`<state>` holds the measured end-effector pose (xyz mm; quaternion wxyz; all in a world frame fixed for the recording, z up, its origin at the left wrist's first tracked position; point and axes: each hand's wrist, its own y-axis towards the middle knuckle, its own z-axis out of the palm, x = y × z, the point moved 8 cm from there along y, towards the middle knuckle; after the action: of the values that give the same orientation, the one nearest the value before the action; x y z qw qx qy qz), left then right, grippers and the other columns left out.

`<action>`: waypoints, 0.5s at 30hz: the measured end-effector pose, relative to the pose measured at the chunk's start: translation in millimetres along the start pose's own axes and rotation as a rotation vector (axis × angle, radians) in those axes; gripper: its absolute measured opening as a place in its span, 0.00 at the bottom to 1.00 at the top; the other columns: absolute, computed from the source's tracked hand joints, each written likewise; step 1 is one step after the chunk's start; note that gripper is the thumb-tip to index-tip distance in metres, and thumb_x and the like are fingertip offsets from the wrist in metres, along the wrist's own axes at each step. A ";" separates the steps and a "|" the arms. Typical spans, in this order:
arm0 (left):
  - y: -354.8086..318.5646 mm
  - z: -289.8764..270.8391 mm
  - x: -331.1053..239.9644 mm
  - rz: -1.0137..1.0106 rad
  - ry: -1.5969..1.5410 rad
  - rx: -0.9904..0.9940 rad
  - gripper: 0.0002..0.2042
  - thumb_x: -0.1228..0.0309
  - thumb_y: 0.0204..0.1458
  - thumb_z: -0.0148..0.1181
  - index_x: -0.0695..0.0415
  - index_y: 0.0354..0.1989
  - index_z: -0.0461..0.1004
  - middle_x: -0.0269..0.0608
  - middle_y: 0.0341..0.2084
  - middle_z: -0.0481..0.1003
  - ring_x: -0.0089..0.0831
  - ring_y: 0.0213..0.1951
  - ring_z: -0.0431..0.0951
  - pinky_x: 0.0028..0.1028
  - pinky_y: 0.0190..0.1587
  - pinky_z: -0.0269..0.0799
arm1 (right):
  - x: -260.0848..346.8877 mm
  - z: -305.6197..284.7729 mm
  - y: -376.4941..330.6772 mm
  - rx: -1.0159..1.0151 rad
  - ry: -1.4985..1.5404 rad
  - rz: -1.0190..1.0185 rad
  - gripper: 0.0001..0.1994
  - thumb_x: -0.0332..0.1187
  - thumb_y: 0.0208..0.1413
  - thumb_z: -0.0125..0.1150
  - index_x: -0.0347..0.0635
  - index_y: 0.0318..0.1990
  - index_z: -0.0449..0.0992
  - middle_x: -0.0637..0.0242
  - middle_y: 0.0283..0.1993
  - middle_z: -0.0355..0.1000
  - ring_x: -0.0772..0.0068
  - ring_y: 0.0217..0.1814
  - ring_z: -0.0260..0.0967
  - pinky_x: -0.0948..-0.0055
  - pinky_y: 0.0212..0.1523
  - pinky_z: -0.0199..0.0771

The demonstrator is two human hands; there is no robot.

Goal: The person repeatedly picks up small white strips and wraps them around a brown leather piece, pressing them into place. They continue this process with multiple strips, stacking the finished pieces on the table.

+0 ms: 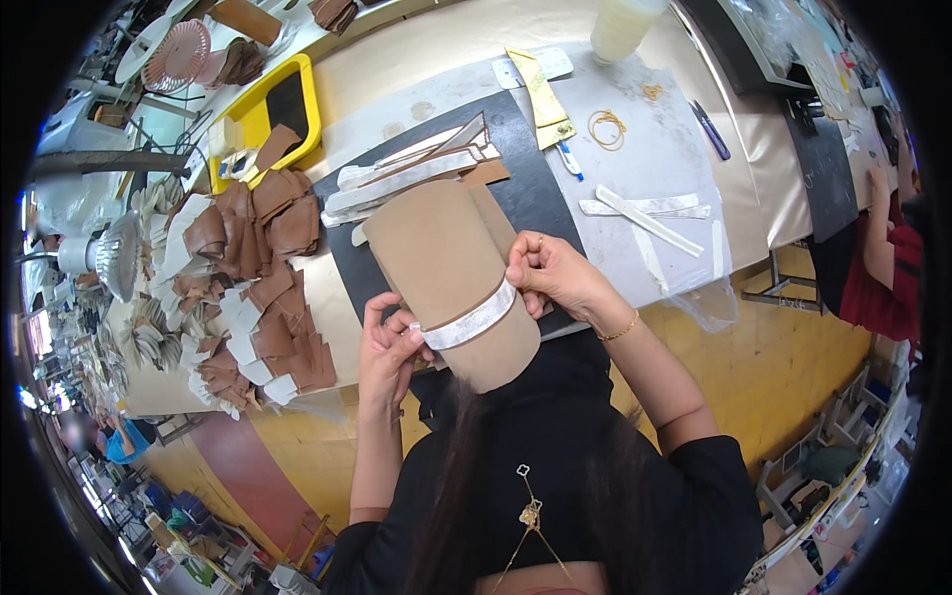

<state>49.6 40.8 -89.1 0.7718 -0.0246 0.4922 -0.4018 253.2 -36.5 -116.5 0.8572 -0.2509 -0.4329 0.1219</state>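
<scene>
Roll point(451, 278) — long axis toward person

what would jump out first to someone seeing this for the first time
Dead centre, the left hand and right hand hold a curved tan leather piece with a white strip wrapped across it. Left of it lies a heap of brown cut pieces, with a yellow tray beyond.

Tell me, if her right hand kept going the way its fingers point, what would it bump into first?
Probably the tan curved piece. The right hand points left, its fingertips already at that piece's edge by the white strip. The left hand lies beyond it, though depth is hard to judge.
</scene>
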 end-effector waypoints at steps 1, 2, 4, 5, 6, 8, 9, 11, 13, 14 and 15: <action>-0.2 0.6 0.0 0.010 -0.004 0.005 0.26 0.83 0.49 0.62 0.57 0.55 0.58 0.40 0.31 0.73 0.26 0.31 0.76 0.23 0.29 0.77 | -0.4 -1.7 -0.6 -0.030 0.007 -0.032 0.12 0.36 0.56 0.64 0.43 0.34 0.65 0.76 0.20 0.66 0.86 0.13 0.65 0.86 0.10 0.65; -0.5 1.2 -0.1 0.020 -0.008 0.012 0.26 0.83 0.49 0.62 0.57 0.55 0.58 0.39 0.31 0.73 0.26 0.31 0.76 0.22 0.29 0.77 | 1.0 -2.3 -0.5 -0.050 0.024 -0.076 0.12 0.36 0.57 0.63 0.42 0.34 0.66 0.75 0.20 0.66 0.86 0.12 0.65 0.85 0.10 0.64; -2.5 2.5 0.5 0.030 -0.058 0.031 0.26 0.82 0.50 0.60 0.57 0.56 0.58 0.39 0.31 0.73 0.25 0.31 0.76 0.22 0.28 0.77 | 13.2 -10.6 -6.7 -0.197 0.051 -0.244 0.11 0.39 0.61 0.57 0.41 0.36 0.67 0.73 0.23 0.67 0.86 0.16 0.65 0.85 0.15 0.66; -4.1 3.2 0.5 0.035 -0.100 0.044 0.25 0.82 0.50 0.59 0.57 0.57 0.58 0.39 0.31 0.73 0.25 0.31 0.76 0.22 0.28 0.77 | 24.2 -15.2 -12.7 -0.293 0.069 -0.359 0.11 0.39 0.62 0.55 0.41 0.36 0.68 0.73 0.25 0.67 0.86 0.18 0.65 0.85 0.18 0.66; -5.6 4.2 -0.2 0.045 -0.145 0.062 0.25 0.82 0.51 0.59 0.56 0.57 0.57 0.39 0.31 0.73 0.25 0.31 0.76 0.22 0.28 0.77 | 33.0 -20.6 -19.9 -0.428 0.079 -0.427 0.11 0.40 0.63 0.54 0.41 0.37 0.68 0.72 0.26 0.67 0.86 0.20 0.65 0.85 0.20 0.67; -10.1 3.5 -4.2 0.080 -0.144 0.066 0.25 0.82 0.52 0.57 0.57 0.57 0.57 0.39 0.31 0.72 0.25 0.31 0.76 0.23 0.27 0.77 | 70.3 -7.9 -54.4 -0.488 -0.178 -0.720 0.14 0.42 0.63 0.53 0.40 0.43 0.70 0.64 0.36 0.69 0.77 0.36 0.69 0.77 0.38 0.71; -11.7 3.1 -6.4 0.094 -0.146 0.065 0.25 0.82 0.52 0.57 0.57 0.57 0.57 0.39 0.31 0.72 0.25 0.31 0.76 0.23 0.27 0.78 | 93.3 19.5 -77.3 -0.408 -0.560 -0.947 0.17 0.45 0.60 0.56 0.40 0.47 0.70 0.61 0.43 0.70 0.70 0.44 0.69 0.71 0.46 0.69; -13.8 3.6 -10.7 0.111 -0.142 0.071 0.25 0.81 0.51 0.57 0.58 0.57 0.56 0.39 0.31 0.72 0.25 0.31 0.76 0.23 0.27 0.78 | 99.9 75.1 -110.5 -0.246 -1.196 -1.136 0.27 0.48 0.53 0.62 0.41 0.55 0.68 0.58 0.55 0.67 0.60 0.60 0.63 0.60 0.60 0.60; -14.9 5.5 -14.3 0.120 -0.130 0.079 0.25 0.81 0.52 0.57 0.58 0.58 0.56 0.39 0.31 0.72 0.25 0.32 0.76 0.23 0.27 0.78 | 80.7 118.1 -115.8 -0.046 -1.532 -1.119 0.32 0.49 0.49 0.64 0.42 0.59 0.68 0.59 0.62 0.64 0.57 0.68 0.56 0.54 0.68 0.50; -15.4 7.2 -15.9 0.126 -0.125 0.091 0.25 0.81 0.52 0.57 0.58 0.58 0.56 0.39 0.31 0.72 0.25 0.32 0.77 0.23 0.27 0.78 | 70.8 132.7 -113.4 0.042 -1.621 -1.096 0.31 0.47 0.48 0.63 0.42 0.59 0.68 0.60 0.64 0.63 0.58 0.70 0.54 0.53 0.69 0.46; -16.3 7.6 -15.8 0.120 -0.131 0.083 0.25 0.81 0.52 0.57 0.58 0.57 0.56 0.39 0.31 0.72 0.26 0.32 0.77 0.23 0.27 0.78 | 57.8 142.4 -107.4 0.166 -1.713 -1.015 0.31 0.46 0.48 0.63 0.42 0.59 0.69 0.62 0.65 0.62 0.59 0.72 0.52 0.51 0.71 0.43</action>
<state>42.8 37.2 -66.4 0.8252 0.0107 0.4243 -0.3725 172.3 -56.4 51.5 0.2213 0.1967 -0.9510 -0.0890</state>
